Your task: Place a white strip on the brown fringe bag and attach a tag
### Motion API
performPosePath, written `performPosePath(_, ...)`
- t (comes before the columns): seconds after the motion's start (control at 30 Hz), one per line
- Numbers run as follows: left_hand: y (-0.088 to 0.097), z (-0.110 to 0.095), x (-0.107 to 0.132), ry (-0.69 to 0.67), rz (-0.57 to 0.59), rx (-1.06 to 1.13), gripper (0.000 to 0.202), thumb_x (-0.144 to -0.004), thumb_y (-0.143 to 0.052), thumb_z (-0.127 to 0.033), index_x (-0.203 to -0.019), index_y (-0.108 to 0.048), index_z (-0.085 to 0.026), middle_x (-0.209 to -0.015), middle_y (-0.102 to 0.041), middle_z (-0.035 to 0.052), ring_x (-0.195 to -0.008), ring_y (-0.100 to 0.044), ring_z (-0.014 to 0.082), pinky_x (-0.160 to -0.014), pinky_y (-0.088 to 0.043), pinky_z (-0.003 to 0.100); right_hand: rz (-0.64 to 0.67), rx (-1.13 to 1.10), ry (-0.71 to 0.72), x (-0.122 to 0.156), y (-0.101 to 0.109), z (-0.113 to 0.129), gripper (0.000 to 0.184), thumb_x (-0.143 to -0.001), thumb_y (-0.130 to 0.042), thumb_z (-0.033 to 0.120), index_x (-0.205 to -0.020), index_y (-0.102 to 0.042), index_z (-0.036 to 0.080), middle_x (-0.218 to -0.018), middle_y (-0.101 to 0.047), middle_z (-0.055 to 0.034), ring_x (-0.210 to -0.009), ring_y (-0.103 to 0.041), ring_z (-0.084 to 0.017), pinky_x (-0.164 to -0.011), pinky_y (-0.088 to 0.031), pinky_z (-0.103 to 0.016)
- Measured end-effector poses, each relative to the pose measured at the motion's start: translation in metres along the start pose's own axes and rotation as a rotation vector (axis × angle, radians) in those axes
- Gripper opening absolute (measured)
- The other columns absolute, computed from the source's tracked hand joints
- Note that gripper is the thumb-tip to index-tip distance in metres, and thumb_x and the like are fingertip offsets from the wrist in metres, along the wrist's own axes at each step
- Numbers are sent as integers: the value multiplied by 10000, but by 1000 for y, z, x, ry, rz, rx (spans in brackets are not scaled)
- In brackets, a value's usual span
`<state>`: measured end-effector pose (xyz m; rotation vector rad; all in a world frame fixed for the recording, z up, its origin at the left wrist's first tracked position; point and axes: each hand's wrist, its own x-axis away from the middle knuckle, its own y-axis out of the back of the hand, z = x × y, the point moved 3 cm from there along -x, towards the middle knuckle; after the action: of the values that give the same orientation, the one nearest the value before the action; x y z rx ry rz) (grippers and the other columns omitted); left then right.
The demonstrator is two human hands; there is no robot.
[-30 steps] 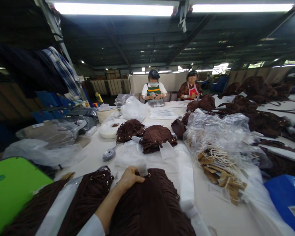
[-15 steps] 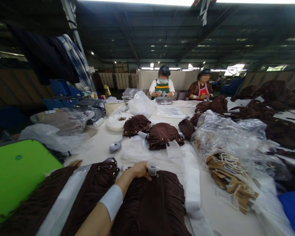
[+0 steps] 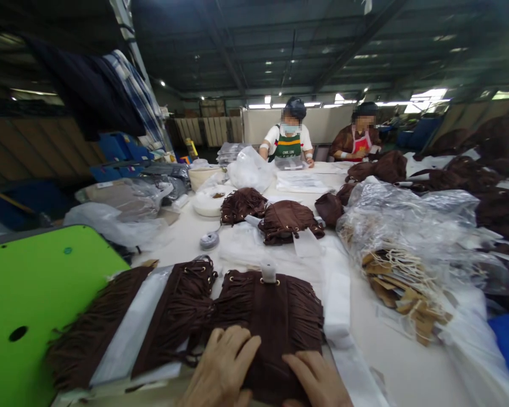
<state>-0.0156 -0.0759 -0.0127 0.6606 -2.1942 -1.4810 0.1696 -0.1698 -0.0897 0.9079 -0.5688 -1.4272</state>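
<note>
A dark brown fringed bag [image 3: 267, 316] lies flat on the table in front of me, with gold eyelets along its far edge. A strip of white wrapping [image 3: 268, 271] stands up at the middle of that edge. My left hand [image 3: 224, 364] rests on the near left part of the bag, fingers stretched out over the fringe. On the near right part lies my right hand [image 3: 318, 379], its fingers also extended and touching the bag. Left of it is a second brown fringed bag [image 3: 173, 316] with a whitish band [image 3: 129, 328] across it.
Beyond are more brown bags [image 3: 290, 220], a grey ribbon roll [image 3: 209, 241] and a white roll [image 3: 207, 203]. Brown tags with white strings [image 3: 402, 288] lie right, by clear plastic [image 3: 398, 220]. A green board [image 3: 46, 305] stands left. Two people [image 3: 290, 135] work across the table.
My left hand has left the white wrapping at the bag's far edge and come back to its near part. My right hand has come into view on the bag. The view has shifted slightly.
</note>
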Motion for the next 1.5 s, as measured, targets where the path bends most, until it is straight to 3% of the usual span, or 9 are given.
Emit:
performPosePath(0.2, 15, 30, -6, 128, 41, 11, 425, -603, -378, 24, -884, -587, -216, -921, -625, 7, -916, -554, 155, -809, -429, 265, 208, -137, -192, -29, 25, 17, 215, -663, -657, 129, -865, -617, 193, -854, -603, -20, -820, -573, -174, -702, -422, -247)
performPosePath(0.37, 40, 32, 2, 224, -98, -189, 383, -750, -286, 19, -938, -581, -135, -1011, -598, 131, -993, -524, 260, -867, -398, 414, 243, -232, -261, -35, 34, 22, 212, -641, -600, 133, -842, -613, 198, -836, -583, -4, -826, -550, -176, -726, -391, -267)
performPosePath(0.53, 17, -6, 2, -184, -90, -42, 317, -800, -570, -172, -1105, -493, -212, -1116, -572, 60, -1059, -476, 233, -902, -353, 386, 191, -210, -180, -33, 26, 31, 386, -643, -638, 194, -1025, -594, 234, -1029, -564, -42, -976, -504, -219, -845, -387, -316)
performPosePath(0.83, 7, 8, -30, -130, 62, 71, 419, -587, -819, -344, -896, -586, -185, -918, -631, 16, -896, -562, 205, -761, -348, 300, 114, -197, -202, -49, 20, 34, 62, -705, -645, 203, -758, -643, 172, -726, -573, 0, -713, -528, -158, -648, -364, -251)
performPosePath(1.1, -5, 12, -44, -91, 27, 129, 165, -627, -769, -160, -699, -620, -163, -740, -657, 15, -763, -596, 203, -755, -348, 308, 73, -190, -239, -51, 21, 35, 80, -716, -620, 258, -742, -641, 186, -724, -583, 3, -704, -527, -160, -640, -354, -253)
performPosePath(1.23, -4, 16, -51, -45, -65, 248, 164, -582, -771, -143, -644, -622, -176, -668, -641, 0, -712, -590, 202, -763, -369, 318, 50, -354, -268, -66, 21, 37, 88, -643, -652, 252, -716, -661, 203, -688, -587, 13, -700, -514, -169, -655, -346, -265)
performPosePath(1.33, 1, 19, -35, 27, -258, 357, 265, -634, -687, -109, -877, -629, -196, -908, -649, 37, -963, -548, 250, -914, -327, 373, 75, -525, -380, -83, 21, 29, 88, -614, -641, 276, -641, -643, 192, -583, -568, 31, -605, -506, -148, -575, -350, -247)
performPosePath(1.4, 0, 24, -13, 160, -454, 494, 311, -728, -579, -173, -1036, -554, -204, -1063, -592, 65, -1100, -464, 255, -1003, -260, 409, 88, -633, -441, -93, 23, 23, 164, -630, -623, 325, -705, -644, 180, -607, -603, 25, -574, -534, -144, -536, -376, -239)
performPosePath(1.5, -24, 35, 19, 469, -650, 810, 206, -765, -462, -291, -935, -512, -184, -965, -579, 102, -993, -511, 273, -949, -338, 465, 114, -782, -537, -104, 29, 16, 255, -624, -642, 367, -774, -642, 160, -644, -648, -2, -553, -578, -154, -517, -423, -246)
